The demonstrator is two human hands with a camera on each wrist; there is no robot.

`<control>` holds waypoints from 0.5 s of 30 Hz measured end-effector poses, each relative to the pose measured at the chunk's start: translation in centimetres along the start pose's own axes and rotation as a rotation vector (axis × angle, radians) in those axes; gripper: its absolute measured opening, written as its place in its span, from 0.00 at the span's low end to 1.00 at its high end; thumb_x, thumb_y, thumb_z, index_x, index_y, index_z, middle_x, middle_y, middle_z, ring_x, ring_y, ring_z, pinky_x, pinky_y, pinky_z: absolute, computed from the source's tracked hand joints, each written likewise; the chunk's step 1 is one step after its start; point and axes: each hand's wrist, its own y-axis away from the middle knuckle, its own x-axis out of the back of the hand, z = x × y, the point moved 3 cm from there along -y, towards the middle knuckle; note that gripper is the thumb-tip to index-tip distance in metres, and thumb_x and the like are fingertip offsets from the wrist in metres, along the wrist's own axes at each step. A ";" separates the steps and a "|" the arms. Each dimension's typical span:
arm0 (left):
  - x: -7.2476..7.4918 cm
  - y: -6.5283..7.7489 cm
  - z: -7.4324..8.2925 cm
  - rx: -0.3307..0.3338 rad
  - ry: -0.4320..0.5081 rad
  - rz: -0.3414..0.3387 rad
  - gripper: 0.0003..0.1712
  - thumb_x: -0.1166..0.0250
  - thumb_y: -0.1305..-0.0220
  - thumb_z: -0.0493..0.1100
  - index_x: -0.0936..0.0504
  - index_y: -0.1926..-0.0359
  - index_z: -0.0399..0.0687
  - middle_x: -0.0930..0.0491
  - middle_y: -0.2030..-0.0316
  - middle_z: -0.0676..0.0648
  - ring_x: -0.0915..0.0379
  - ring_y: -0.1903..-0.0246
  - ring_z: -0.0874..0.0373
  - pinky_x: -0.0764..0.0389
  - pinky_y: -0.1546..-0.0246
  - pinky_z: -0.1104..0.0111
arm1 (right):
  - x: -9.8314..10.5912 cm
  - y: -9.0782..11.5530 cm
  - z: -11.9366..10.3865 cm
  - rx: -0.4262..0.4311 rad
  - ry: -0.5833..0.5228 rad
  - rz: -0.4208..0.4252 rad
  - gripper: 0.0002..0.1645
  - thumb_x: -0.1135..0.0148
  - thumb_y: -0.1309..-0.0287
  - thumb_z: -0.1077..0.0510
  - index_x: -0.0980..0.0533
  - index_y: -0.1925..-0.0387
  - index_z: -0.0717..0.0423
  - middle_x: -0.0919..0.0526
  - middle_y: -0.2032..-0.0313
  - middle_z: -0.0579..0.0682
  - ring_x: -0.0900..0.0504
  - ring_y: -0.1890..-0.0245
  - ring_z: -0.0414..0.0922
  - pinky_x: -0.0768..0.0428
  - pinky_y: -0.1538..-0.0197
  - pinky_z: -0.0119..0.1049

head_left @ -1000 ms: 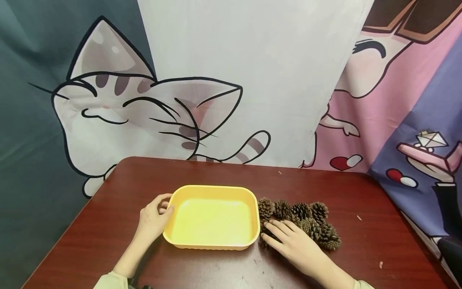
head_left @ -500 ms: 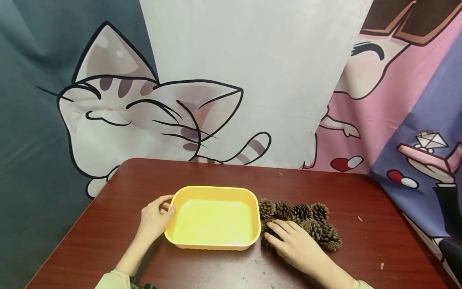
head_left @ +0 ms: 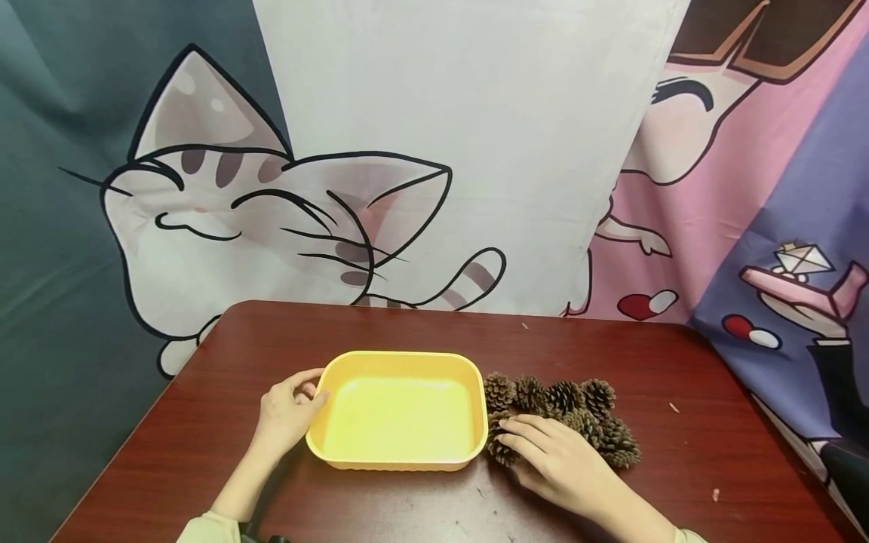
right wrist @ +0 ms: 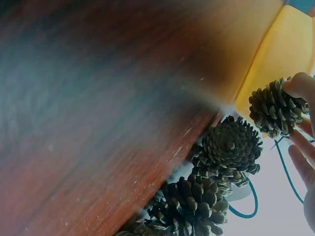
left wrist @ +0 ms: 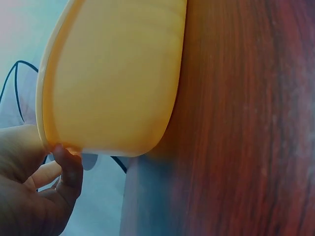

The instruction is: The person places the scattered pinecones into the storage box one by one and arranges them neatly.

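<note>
Yellow tub, lower centre, pinched at left rim by left hand; pine cone gripped by right hand, cropped at wrist-view right edge; other cones partly hidden.

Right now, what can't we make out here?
Head: how many pinecones there are; the right hand blocks part of them.
Left wrist: the rest of the yellow bin, cut off by the top edge.
Right wrist: the lowest pinecone, cut off by the bottom edge; the tabletop's grain at upper left, blurred.
</note>
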 end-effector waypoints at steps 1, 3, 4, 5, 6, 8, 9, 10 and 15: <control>0.0 0.0 0.0 -0.002 -0.001 0.001 0.19 0.34 0.47 0.39 0.19 0.52 0.43 0.24 0.75 0.50 0.34 0.81 0.66 0.32 0.78 0.76 | 0.1 0.0 0.0 -0.004 -0.009 0.005 0.20 0.53 0.38 0.48 0.22 0.54 0.55 0.20 0.52 0.51 0.21 0.52 0.50 0.26 0.50 0.41; 0.0 -0.1 0.0 -0.001 -0.002 0.003 0.19 0.34 0.48 0.38 0.19 0.52 0.44 0.24 0.75 0.50 0.34 0.81 0.67 0.33 0.78 0.76 | 0.5 -0.1 -0.1 -0.017 -0.035 0.015 0.19 0.50 0.40 0.48 0.22 0.55 0.54 0.20 0.51 0.50 0.22 0.53 0.48 0.27 0.49 0.39; 0.0 -0.1 0.0 0.000 -0.002 0.005 0.18 0.34 0.48 0.38 0.18 0.53 0.44 0.24 0.75 0.50 0.35 0.82 0.67 0.33 0.78 0.76 | 0.7 0.0 -0.1 -0.029 -0.048 0.019 0.19 0.48 0.42 0.48 0.22 0.55 0.54 0.20 0.51 0.49 0.22 0.53 0.48 0.28 0.48 0.38; 0.0 0.0 0.0 0.001 0.002 0.003 0.18 0.34 0.48 0.38 0.18 0.53 0.44 0.24 0.75 0.50 0.35 0.82 0.67 0.33 0.78 0.77 | 1.0 0.0 0.0 -0.044 -0.065 0.029 0.19 0.46 0.44 0.48 0.22 0.55 0.53 0.20 0.52 0.48 0.22 0.53 0.47 0.28 0.47 0.37; 0.0 0.0 0.0 0.004 0.009 0.002 0.18 0.34 0.48 0.38 0.18 0.53 0.44 0.24 0.75 0.50 0.35 0.82 0.67 0.33 0.78 0.77 | 1.3 0.0 0.0 -0.064 -0.089 0.042 0.19 0.43 0.46 0.49 0.22 0.55 0.53 0.20 0.52 0.47 0.22 0.53 0.46 0.29 0.46 0.35; -0.1 0.0 0.0 0.008 0.024 0.003 0.18 0.35 0.49 0.37 0.18 0.53 0.44 0.25 0.76 0.50 0.36 0.83 0.68 0.33 0.78 0.77 | 2.0 0.0 0.2 -0.114 -0.150 0.076 0.20 0.39 0.49 0.49 0.22 0.55 0.53 0.20 0.53 0.47 0.22 0.53 0.45 0.30 0.45 0.30; -0.1 0.0 0.0 0.009 0.033 0.006 0.18 0.35 0.49 0.37 0.18 0.54 0.44 0.25 0.76 0.50 0.36 0.83 0.68 0.33 0.78 0.77 | 2.3 -0.1 0.3 -0.145 -0.184 0.092 0.21 0.38 0.50 0.49 0.22 0.54 0.53 0.20 0.54 0.47 0.22 0.53 0.44 0.31 0.44 0.28; -0.1 0.0 0.0 0.009 0.040 0.009 0.18 0.35 0.49 0.37 0.18 0.54 0.44 0.25 0.76 0.50 0.36 0.83 0.68 0.33 0.78 0.77 | 2.6 -0.1 0.4 -0.174 -0.219 0.109 0.21 0.37 0.50 0.49 0.22 0.54 0.53 0.20 0.54 0.47 0.22 0.53 0.44 0.32 0.44 0.26; -0.2 0.0 -0.2 0.022 0.056 0.021 0.18 0.35 0.49 0.36 0.18 0.54 0.45 0.26 0.76 0.51 0.37 0.83 0.68 0.33 0.78 0.77 | 2.9 -0.8 1.0 -0.277 -0.341 0.173 0.24 0.31 0.53 0.51 0.23 0.53 0.55 0.20 0.54 0.50 0.22 0.54 0.43 0.31 0.47 0.21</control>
